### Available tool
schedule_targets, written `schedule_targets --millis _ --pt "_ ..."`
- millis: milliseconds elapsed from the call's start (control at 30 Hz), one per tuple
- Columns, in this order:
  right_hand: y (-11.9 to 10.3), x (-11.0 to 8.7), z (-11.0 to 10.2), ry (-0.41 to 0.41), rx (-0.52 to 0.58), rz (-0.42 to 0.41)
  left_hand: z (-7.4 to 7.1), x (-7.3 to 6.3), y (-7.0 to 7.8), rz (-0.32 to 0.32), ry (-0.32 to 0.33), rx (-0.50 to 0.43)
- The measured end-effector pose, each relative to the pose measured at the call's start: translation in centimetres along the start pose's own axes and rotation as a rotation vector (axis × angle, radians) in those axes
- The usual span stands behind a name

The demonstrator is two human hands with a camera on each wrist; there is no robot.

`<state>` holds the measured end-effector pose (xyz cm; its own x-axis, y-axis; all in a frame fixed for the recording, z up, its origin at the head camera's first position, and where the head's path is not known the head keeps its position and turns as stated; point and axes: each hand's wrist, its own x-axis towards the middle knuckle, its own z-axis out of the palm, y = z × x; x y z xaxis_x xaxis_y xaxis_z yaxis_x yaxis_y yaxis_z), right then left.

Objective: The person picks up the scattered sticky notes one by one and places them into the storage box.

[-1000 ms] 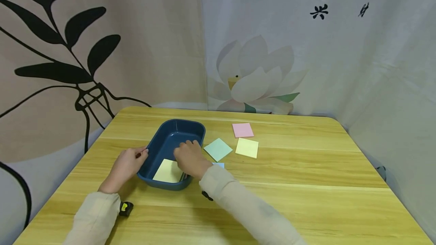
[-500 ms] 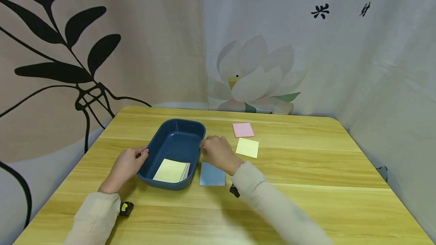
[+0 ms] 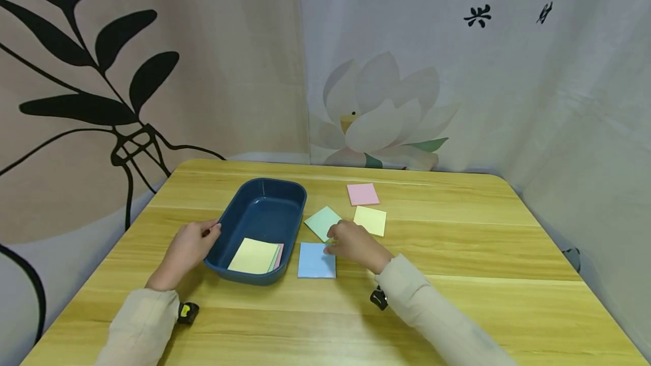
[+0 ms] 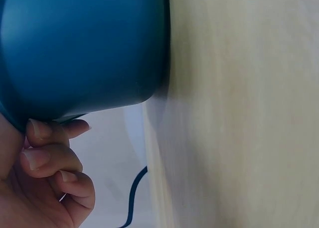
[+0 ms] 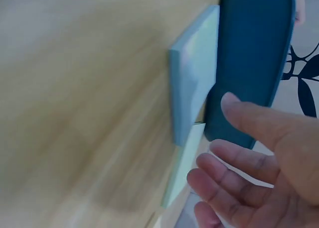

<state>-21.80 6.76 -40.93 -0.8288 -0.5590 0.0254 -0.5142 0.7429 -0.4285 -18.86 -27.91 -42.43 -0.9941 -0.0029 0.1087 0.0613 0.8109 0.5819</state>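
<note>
Right hand (image 3: 358, 246), empty, thumb and fingers parted, is the nearer one to the blue notepad (image 3: 312, 264), which lies between it and the navy bin (image 3: 267, 216) whose left rim the left hand (image 3: 184, 251) pinches.

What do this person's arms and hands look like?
The long cream fabric left sleeve matches the right sleeve. The left hand and right hand are ungloved. A small black device with a yellow-green patch sits beside the left sleeve; a second black device shows beside the right.

Both sleeves (image 3: 139, 323) are cream, both wrist devices (image 3: 189, 313) black (the left marked yellow-green).
</note>
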Motion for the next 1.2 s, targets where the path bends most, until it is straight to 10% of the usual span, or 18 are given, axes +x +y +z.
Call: schedule_targets --millis 1200 --pt "-0.5 0.5 1.2 -0.110 0.035 0.054 0.1 0.1 -0.2 -0.008 0.008 -0.005"
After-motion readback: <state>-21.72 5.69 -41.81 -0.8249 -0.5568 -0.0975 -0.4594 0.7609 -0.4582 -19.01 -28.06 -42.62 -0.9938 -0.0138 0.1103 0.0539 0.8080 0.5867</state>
